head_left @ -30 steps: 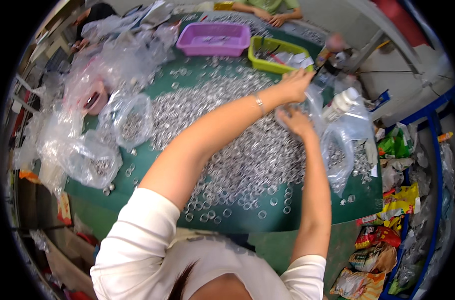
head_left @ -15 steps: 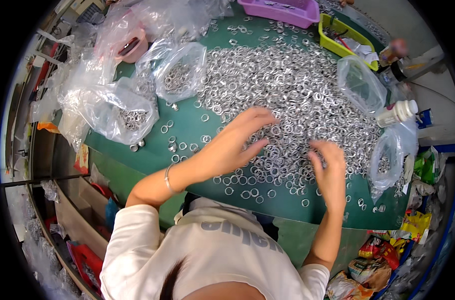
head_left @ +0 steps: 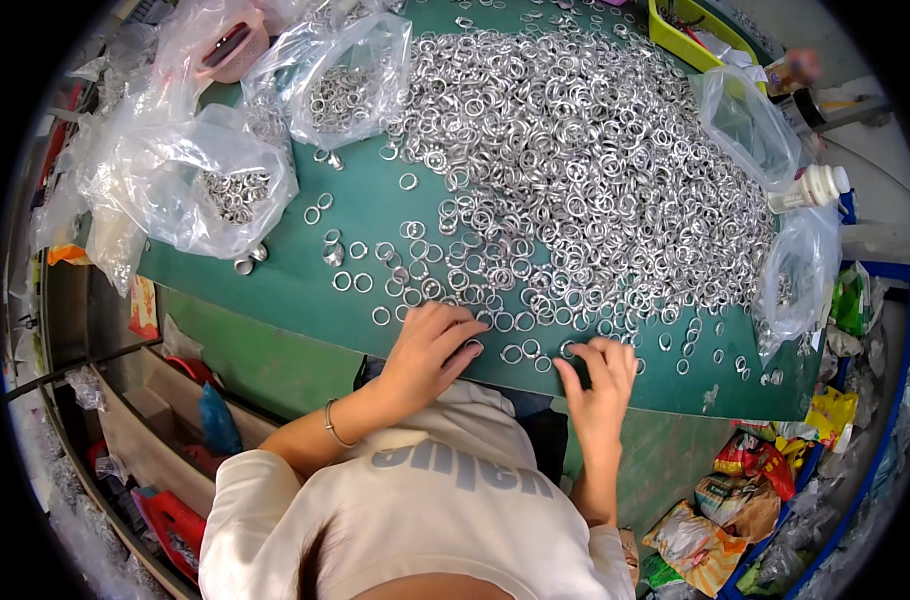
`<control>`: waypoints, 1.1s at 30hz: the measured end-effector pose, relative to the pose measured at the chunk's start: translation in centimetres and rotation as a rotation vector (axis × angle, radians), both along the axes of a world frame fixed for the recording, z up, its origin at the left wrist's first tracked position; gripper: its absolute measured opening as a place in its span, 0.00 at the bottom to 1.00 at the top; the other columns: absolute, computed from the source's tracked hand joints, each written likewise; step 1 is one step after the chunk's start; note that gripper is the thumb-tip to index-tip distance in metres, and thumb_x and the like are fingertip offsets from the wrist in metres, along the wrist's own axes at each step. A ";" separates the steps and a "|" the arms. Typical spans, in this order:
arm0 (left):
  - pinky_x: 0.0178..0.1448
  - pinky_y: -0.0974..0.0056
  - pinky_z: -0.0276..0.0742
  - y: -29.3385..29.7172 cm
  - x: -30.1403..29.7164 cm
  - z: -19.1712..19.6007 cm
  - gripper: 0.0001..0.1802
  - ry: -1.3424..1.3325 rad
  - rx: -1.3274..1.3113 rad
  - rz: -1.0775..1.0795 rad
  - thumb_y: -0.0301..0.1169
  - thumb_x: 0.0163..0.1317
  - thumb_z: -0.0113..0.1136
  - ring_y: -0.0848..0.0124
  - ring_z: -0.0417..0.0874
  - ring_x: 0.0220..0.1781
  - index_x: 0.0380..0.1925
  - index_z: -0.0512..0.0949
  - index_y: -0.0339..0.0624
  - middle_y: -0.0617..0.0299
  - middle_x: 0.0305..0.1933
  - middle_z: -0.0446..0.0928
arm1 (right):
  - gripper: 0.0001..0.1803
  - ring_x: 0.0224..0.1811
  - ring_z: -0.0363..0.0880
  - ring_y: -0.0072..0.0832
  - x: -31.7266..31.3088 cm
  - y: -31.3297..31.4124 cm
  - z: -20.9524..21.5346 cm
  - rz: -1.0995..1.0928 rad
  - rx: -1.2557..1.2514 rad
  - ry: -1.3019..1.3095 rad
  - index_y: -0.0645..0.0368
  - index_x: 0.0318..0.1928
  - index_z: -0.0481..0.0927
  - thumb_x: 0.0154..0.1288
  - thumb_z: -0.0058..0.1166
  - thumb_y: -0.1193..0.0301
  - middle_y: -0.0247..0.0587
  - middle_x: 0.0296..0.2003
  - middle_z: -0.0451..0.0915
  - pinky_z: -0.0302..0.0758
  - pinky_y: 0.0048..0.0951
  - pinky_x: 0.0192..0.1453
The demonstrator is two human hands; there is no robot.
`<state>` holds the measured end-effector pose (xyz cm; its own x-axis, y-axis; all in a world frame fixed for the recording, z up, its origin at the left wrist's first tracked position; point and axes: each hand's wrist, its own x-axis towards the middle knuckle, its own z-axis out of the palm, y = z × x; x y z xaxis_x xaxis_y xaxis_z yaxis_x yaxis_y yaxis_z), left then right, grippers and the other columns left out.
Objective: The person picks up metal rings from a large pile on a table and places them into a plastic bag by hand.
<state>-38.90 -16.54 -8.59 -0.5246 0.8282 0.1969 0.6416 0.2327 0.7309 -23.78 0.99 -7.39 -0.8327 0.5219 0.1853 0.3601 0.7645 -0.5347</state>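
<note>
The silvery rings (head_left: pixel 595 160) are spread just beyond my hands, their heap stretched slantwise, its long axis running from far ahead of my left hand (head_left: pixel 421 350) to nearer, out past my right hand (head_left: pixel 599 384). Each ring is round, with no clear long axis of its own; many of the loose ones lie flat, openings facing up, in a scatter reaching back to my fingers at the near edge of the green table (head_left: pixel 290 285). My left fingers curl with the thumb below them, and my right thumb and forefinger bend toward each other; a ring shows at each, but I cannot tell whether either is gripped. Left of my left hand sits a clear bag (head_left: pixel 165 222) with rings inside; well right of my right hand are another plastic bag (head_left: pixel 813 250) and a white bottle (head_left: pixel 805 190), its cap pointing outward.
</note>
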 end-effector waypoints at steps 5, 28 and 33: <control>0.44 0.62 0.62 1.6 1.6 -0.3 0.21 0.052 0.072 -0.044 0.24 0.44 0.68 0.64 0.72 0.42 0.42 0.78 0.43 0.62 0.41 0.74 | 0.06 0.37 0.72 0.35 0.3 0.8 -1.8 -0.070 -0.052 0.229 0.63 0.31 0.74 0.54 0.59 0.78 0.42 0.34 0.75 0.67 0.32 0.39; 0.51 0.53 0.57 3.6 2.3 -1.8 0.17 0.244 -0.026 -0.081 0.25 0.45 0.64 0.59 0.67 0.51 0.39 0.81 0.50 0.60 0.51 0.69 | 0.06 0.29 0.70 0.36 0.6 -1.4 -2.6 0.070 0.147 0.002 0.59 0.31 0.73 0.56 0.57 0.75 0.39 0.25 0.72 0.61 0.36 0.34; 0.51 0.54 0.57 2.5 1.0 -1.0 0.19 0.263 -0.065 0.032 0.19 0.41 0.61 0.59 0.68 0.51 0.36 0.82 0.49 0.60 0.50 0.70 | 0.05 0.27 0.70 0.36 1.9 0.8 -1.9 -0.142 0.107 0.057 0.59 0.33 0.75 0.57 0.58 0.75 0.39 0.24 0.72 0.61 0.35 0.35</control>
<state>-37.86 -14.00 -9.59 -0.4883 0.8276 0.2770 0.7993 0.2966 0.5226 -21.86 1.79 -9.31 -0.7388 0.6080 0.2906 0.4398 0.7618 -0.4756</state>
